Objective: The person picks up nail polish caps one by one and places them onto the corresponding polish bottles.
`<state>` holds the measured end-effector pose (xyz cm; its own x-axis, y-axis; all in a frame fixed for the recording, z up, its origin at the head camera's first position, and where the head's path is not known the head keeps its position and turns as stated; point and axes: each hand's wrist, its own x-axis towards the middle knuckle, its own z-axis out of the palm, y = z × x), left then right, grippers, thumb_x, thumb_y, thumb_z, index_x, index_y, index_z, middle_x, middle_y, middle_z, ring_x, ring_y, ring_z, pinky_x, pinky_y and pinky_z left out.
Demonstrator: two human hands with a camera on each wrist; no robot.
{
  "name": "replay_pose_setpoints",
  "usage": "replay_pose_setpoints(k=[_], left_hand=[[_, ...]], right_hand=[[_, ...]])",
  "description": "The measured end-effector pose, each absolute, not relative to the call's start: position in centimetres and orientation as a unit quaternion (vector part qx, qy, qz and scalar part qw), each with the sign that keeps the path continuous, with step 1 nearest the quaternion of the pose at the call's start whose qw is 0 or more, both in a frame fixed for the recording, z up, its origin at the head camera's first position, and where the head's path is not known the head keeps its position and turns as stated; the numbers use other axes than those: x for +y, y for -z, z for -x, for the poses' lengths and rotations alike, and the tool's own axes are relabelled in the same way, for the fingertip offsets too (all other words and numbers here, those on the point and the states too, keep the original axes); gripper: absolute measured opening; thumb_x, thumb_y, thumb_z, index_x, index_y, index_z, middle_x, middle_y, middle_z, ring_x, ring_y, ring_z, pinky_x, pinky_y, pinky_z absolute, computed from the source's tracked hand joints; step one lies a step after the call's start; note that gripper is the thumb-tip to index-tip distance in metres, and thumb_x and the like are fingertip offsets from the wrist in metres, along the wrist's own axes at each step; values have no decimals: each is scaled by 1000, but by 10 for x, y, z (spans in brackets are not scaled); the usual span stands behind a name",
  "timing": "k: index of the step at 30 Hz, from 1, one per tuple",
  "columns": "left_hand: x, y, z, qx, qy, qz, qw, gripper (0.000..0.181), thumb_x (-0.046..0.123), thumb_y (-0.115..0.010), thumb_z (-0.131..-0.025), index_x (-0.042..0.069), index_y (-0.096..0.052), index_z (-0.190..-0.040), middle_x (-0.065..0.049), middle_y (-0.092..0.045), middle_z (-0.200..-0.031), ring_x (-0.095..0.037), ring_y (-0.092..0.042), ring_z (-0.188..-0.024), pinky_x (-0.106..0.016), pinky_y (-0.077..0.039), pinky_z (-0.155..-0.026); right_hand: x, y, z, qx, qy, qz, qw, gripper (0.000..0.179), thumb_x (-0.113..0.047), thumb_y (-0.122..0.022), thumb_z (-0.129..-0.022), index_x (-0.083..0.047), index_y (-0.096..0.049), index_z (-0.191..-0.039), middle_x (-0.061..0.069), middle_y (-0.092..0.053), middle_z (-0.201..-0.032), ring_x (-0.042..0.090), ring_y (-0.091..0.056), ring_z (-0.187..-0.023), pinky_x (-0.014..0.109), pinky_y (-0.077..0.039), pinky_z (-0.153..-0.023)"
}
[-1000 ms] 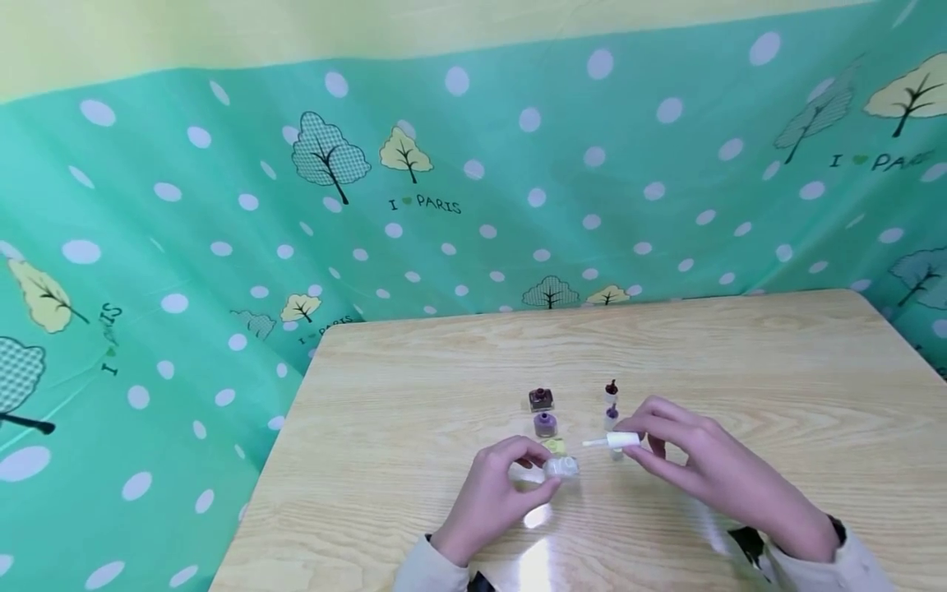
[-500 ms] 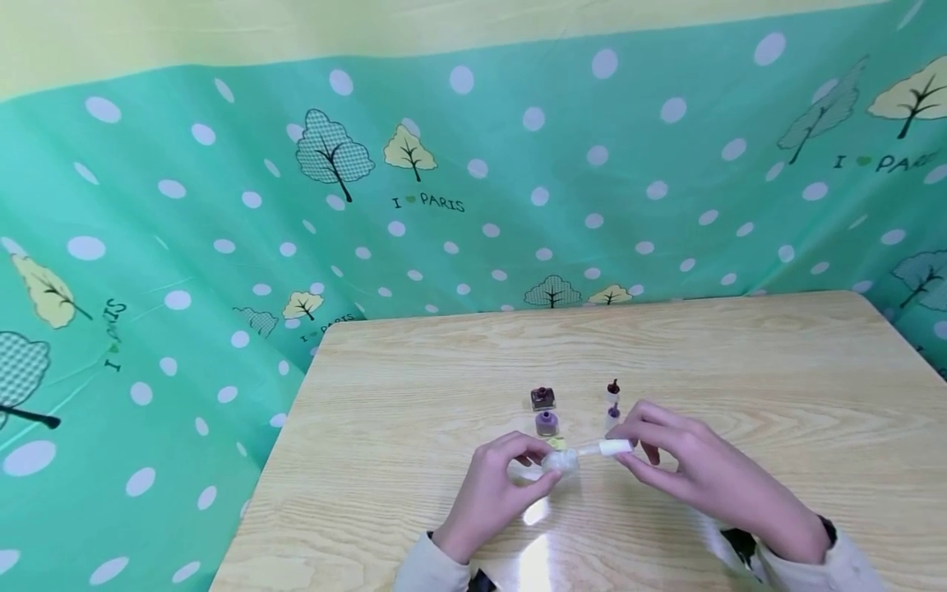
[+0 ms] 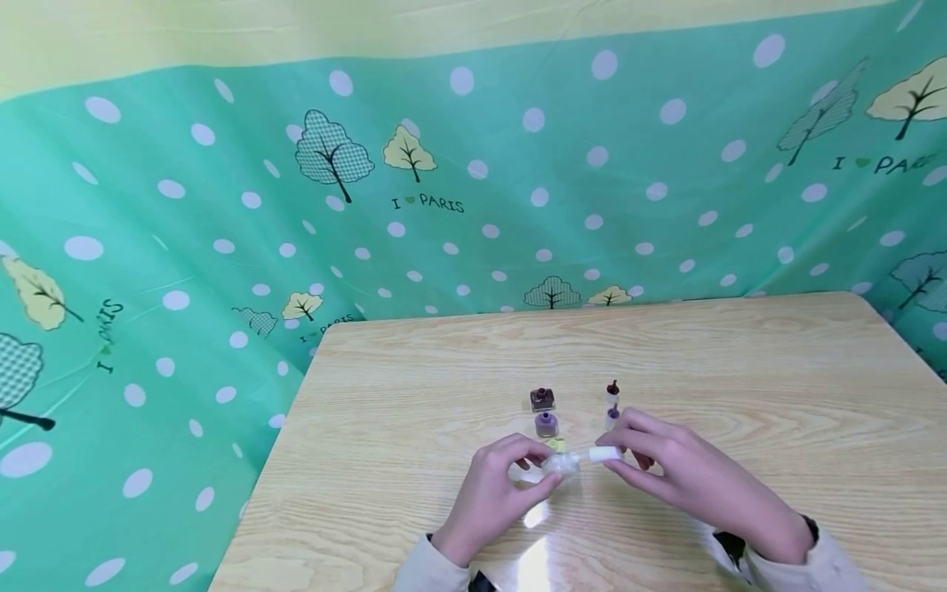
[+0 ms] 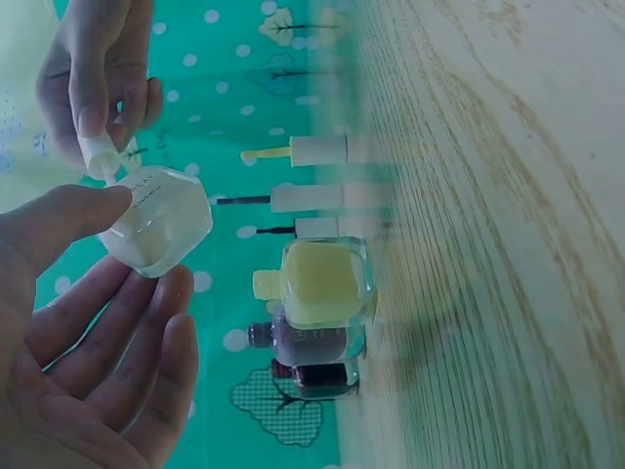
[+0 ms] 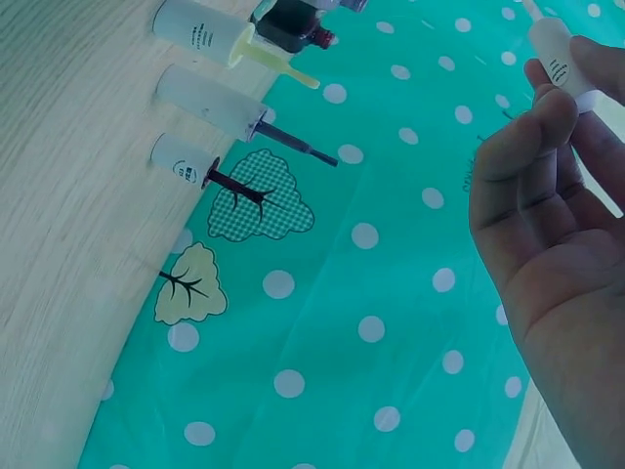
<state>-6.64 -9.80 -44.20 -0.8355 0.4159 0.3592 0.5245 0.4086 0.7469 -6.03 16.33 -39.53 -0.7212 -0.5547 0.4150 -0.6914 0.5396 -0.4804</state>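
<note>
My left hand (image 3: 499, 485) holds a small clear nail polish bottle with white polish (image 4: 161, 223) between thumb and fingers, its neck tilted toward the right. The right hand (image 3: 684, 473) pinches a white brush cap (image 3: 605, 453), and its brush points left into the bottle's neck. Just beyond the left fingers stand three uncapped nail polish bottles: a yellow one (image 4: 324, 283), a purple one (image 3: 546, 424) and a dark red one (image 3: 542, 400). In the head view, the left hand and its bottle partly hide the yellow one.
Three white brush caps stand brush-up on the wooden table (image 3: 414, 386): a yellow-tipped one (image 5: 200, 31), a purple-tipped one (image 5: 210, 101) and a dark red-tipped one (image 5: 184, 159). A green dotted curtain (image 3: 444, 164) hangs behind the table's back edge.
My right hand has moved left with the white brush cap, bringing the brush from apart from the bottle into its neck. The left hand has stayed almost still with the bottle.
</note>
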Motion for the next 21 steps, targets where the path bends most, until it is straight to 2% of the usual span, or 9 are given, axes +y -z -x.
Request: replay_pose_setpoints(k=[8, 15, 21], left_hand=[[-97, 443, 66, -842, 454, 282, 67, 22, 24, -80, -84, 13, -73, -102, 7, -73, -98, -4, -66, -87, -19, -56, -77], [-96, 444, 66, -841, 452, 289, 69, 21, 23, -79, -85, 13, -74, -103, 6, -73, -98, -1, -65, -85, -17, -56, -76], [-94, 446, 66, -843, 445, 293, 77, 21, 23, -79, -85, 13, -73, -103, 7, -73, -99, -2, -66, -85, -16, -55, -75]], right_hand=[[161, 396, 61, -870, -316, -362, 110, 19, -15, -74, -90, -27, -68, -102, -19, -54, -97, -8, -46, -70, 7, -40, -55], [159, 395, 61, -883, -312, -341, 79, 15, -20, -73, -91, -30, -69, -101, -22, -52, -96, -6, -48, -71, 11, -44, -57], [158, 396, 62, -885, -305, -343, 73, 16, -17, -71, -92, -25, -69, -105, -17, -61, -100, -7, -53, -77, 17, -52, -61]])
